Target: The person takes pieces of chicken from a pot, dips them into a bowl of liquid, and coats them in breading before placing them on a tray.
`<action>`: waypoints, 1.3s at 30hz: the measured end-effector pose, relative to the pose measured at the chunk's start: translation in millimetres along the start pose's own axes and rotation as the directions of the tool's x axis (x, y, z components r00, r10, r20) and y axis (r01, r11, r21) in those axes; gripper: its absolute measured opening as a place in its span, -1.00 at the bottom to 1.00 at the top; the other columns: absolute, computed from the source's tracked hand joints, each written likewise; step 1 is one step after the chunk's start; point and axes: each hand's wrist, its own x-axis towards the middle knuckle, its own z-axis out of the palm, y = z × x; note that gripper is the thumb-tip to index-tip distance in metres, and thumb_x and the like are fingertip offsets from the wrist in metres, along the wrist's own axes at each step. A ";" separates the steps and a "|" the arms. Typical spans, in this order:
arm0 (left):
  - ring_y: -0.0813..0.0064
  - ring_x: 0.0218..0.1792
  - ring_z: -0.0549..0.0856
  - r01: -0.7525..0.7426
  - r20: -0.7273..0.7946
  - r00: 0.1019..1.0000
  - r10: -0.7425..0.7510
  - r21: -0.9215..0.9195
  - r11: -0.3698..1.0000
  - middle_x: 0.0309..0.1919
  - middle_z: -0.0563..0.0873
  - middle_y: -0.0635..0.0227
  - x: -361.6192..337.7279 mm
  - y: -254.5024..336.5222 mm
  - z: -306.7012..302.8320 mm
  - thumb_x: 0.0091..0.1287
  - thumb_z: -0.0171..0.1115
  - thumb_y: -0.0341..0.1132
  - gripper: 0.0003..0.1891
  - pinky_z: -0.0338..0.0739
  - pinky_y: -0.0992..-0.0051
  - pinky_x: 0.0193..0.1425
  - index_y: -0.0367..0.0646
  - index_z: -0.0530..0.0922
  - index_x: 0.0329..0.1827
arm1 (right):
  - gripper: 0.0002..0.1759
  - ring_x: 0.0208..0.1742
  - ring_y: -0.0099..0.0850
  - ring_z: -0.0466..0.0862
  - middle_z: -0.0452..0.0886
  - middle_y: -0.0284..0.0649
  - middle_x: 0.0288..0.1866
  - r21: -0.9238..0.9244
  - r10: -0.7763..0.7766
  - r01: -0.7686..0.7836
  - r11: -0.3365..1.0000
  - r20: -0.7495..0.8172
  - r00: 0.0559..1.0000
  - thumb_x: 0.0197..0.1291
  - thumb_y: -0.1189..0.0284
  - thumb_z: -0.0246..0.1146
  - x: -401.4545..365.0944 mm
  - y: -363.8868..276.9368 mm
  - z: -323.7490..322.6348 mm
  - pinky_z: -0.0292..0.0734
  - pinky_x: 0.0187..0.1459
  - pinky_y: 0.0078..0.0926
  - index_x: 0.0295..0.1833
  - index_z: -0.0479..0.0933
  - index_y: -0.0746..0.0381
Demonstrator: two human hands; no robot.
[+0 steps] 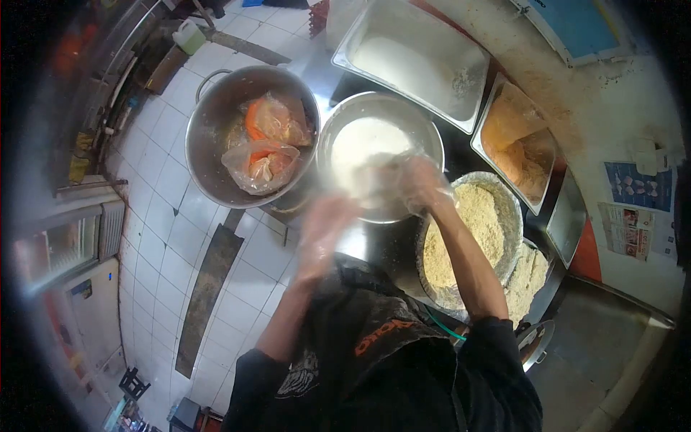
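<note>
A person in a dark apron (374,360) stands at the bench (389,252), both forearms stretched out ahead. The left hand (324,223) is up at the near rim of the bowl (378,101), just at its edge. It is smeared with motion, so I cannot tell whether the fingers are spread or closed, or whether they touch the steel. The right hand (421,183) is over the bowl's near right side, close to where it meets the crumb bowl (515,216). It is blurred too, and its grip cannot be made out.

The bowl sits mid-bench, upright, mouth facing up, with white liquid inside. It is round, so it has no long axis. The crumb bowl stands just to its right, under the right forearm, full of pale crumbs.

Left of the bowl is a big pot (209,122) holding two plastic bags (263,162) of orange pieces, above the tiled floor (165,216). Further back lie a tray (432,32) of white powder and, to the right, an orange tray (481,133), each set aslant.
</note>
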 end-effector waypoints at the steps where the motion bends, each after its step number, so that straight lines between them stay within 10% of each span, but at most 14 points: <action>1: 0.26 0.19 0.71 0.001 0.007 1.000 -0.001 0.003 1.000 0.15 0.69 0.01 -0.4 -6.0 -2.4 0.58 0.16 -0.28 -0.61 0.59 0.31 0.34 -0.34 0.43 0.34 | -0.60 -0.07 -0.03 0.76 0.77 0.02 -0.05 0.004 0.004 -0.004 1.000 -0.004 1.000 0.30 0.10 0.30 6.8 6.0 3.0 0.63 0.10 -0.14 0.01 0.75 0.19; 4: 0.25 0.18 0.71 0.001 0.004 1.000 0.000 -0.201 0.980 0.13 0.70 0.00 1.2 -13.4 -4.5 0.58 0.16 -0.26 -0.61 0.59 0.31 0.33 -0.33 0.44 0.32 | -0.70 0.00 -0.11 0.76 0.77 -0.05 -0.03 -0.377 0.067 -0.143 0.915 -0.209 0.976 0.24 0.19 0.32 37.8 38.9 29.8 0.62 0.12 -0.12 -0.08 0.76 0.15; 10: 0.28 0.15 0.73 -0.022 0.040 0.999 0.019 0.066 0.998 0.11 0.70 0.00 -1.4 16.7 7.2 0.56 0.19 -0.23 -0.59 0.60 0.32 0.30 -0.33 0.45 0.32 | -0.69 0.08 -0.07 0.72 0.76 0.00 -0.11 -0.722 -0.374 0.032 0.692 -0.320 0.870 0.19 0.17 0.30 65.7 77.7 37.1 0.61 0.12 -0.14 -0.15 0.74 0.16; 12: 0.29 0.12 0.74 0.008 0.001 1.000 -0.008 0.049 0.999 0.09 0.71 0.02 -2.2 16.8 7.6 0.55 0.21 -0.23 -0.59 0.61 0.32 0.29 -0.33 0.46 0.30 | -0.65 0.03 -0.02 0.72 0.74 0.03 -0.13 -0.359 -0.306 0.144 0.922 -0.449 0.839 0.17 0.15 0.32 50.4 66.8 10.2 0.60 0.11 -0.10 -0.13 0.72 0.20; 25: 0.31 0.10 0.74 0.072 0.050 0.995 -0.080 0.148 0.986 0.06 0.73 0.05 -2.8 7.8 15.5 0.53 0.24 -0.22 -0.61 0.62 0.33 0.26 -0.33 0.50 0.25 | -0.68 -0.36 -0.35 0.73 0.78 -0.14 -0.29 -0.107 -0.135 0.097 0.990 -0.456 0.880 0.15 0.16 0.49 -91.0 -56.6 -133.9 0.65 -0.31 -0.34 -0.13 0.79 0.17; 27: 0.31 0.09 0.74 0.011 0.090 0.996 -0.027 0.171 0.985 0.07 0.72 0.07 -3.9 6.0 15.7 0.54 0.25 -0.20 -0.61 0.61 0.35 0.24 -0.33 0.51 0.24 | -0.67 -0.54 -0.36 0.67 0.75 -0.12 -0.43 -0.190 -0.363 0.320 0.928 -0.653 0.665 0.21 0.14 0.45 -105.0 -62.3 -143.8 0.60 -0.41 -0.33 -0.19 0.78 0.21; 30: 0.34 0.10 0.74 0.027 0.108 0.993 -0.048 0.193 0.981 0.08 0.72 0.09 -12.3 12.3 23.9 0.55 0.23 -0.20 -0.62 0.59 0.39 0.23 -0.34 0.52 0.22 | -0.70 -0.53 -0.39 0.67 0.76 -0.16 -0.43 -0.075 -0.299 0.381 0.921 -0.764 0.572 0.20 0.16 0.46 -99.0 -50.6 -130.1 0.62 -0.40 -0.36 -0.25 0.76 0.21; 31: 0.34 0.10 0.74 0.027 0.109 0.993 -0.050 0.197 0.980 0.08 0.72 0.09 -13.5 11.9 25.1 0.55 0.23 -0.20 -0.62 0.59 0.39 0.23 -0.34 0.52 0.22 | -0.70 -0.53 -0.39 0.67 0.76 -0.16 -0.43 -0.072 -0.296 0.381 0.922 -0.766 0.571 0.20 0.16 0.46 -94.1 -54.2 -124.8 0.62 -0.40 -0.36 -0.25 0.76 0.21; 33: 0.42 0.09 0.71 0.048 0.207 0.975 -0.077 0.143 0.989 0.07 0.72 0.18 -15.2 11.0 28.5 0.54 0.25 -0.24 -0.65 0.55 0.44 0.24 -0.32 0.53 0.20 | -0.66 -0.38 -0.37 0.74 0.78 -0.17 -0.34 -0.034 -0.079 0.071 0.997 -0.466 0.881 0.29 0.12 0.38 -79.4 -64.3 -111.1 0.67 -0.27 -0.36 -0.24 0.72 0.22; 34: 0.42 0.09 0.71 0.047 0.211 0.974 -0.078 0.148 0.988 0.07 0.72 0.18 -16.4 4.1 29.7 0.54 0.25 -0.24 -0.65 0.55 0.44 0.24 -0.32 0.53 0.20 | -0.60 -0.20 -0.32 0.76 0.79 -0.13 -0.19 0.430 -0.258 0.722 0.542 -0.732 0.630 0.38 0.08 0.26 -51.2 -21.0 -56.3 0.69 -0.12 -0.31 -0.20 0.68 0.24; 35: 0.46 0.08 0.69 -0.017 0.236 0.971 -0.036 0.218 0.976 0.06 0.72 0.22 -16.9 -7.9 30.1 0.52 0.27 -0.27 -0.67 0.54 0.45 0.24 -0.31 0.54 0.19 | -0.55 -0.07 -0.27 0.75 0.78 -0.08 -0.09 0.255 -0.237 0.420 0.871 -0.530 0.814 0.42 0.05 0.18 -26.7 -7.2 -40.7 0.68 -0.05 -0.27 -0.12 0.68 0.25; 36: 0.49 0.08 0.68 -0.082 0.269 0.963 0.002 0.287 0.955 0.05 0.71 0.27 -17.7 -14.9 33.1 0.50 0.30 -0.30 -0.69 0.54 0.47 0.24 -0.29 0.56 0.17 | -0.62 -0.14 -0.18 0.76 0.75 -0.01 -0.14 0.240 -0.239 0.419 0.876 -0.539 0.808 0.16 0.21 0.45 -12.4 -1.7 -27.6 0.65 -0.03 -0.32 -0.11 0.72 0.32; 39: 0.46 0.01 0.69 -0.146 0.385 0.923 -0.014 0.384 0.912 0.03 0.71 0.26 -29.8 13.4 62.4 0.46 0.32 -0.34 -0.73 0.59 0.44 0.17 -0.28 0.59 0.12 | -0.60 -0.12 -0.10 0.76 0.75 0.02 -0.13 0.171 -0.198 0.318 0.933 -0.495 0.846 0.16 0.19 0.45 -21.8 -12.7 -30.6 0.64 0.00 -0.25 -0.10 0.72 0.32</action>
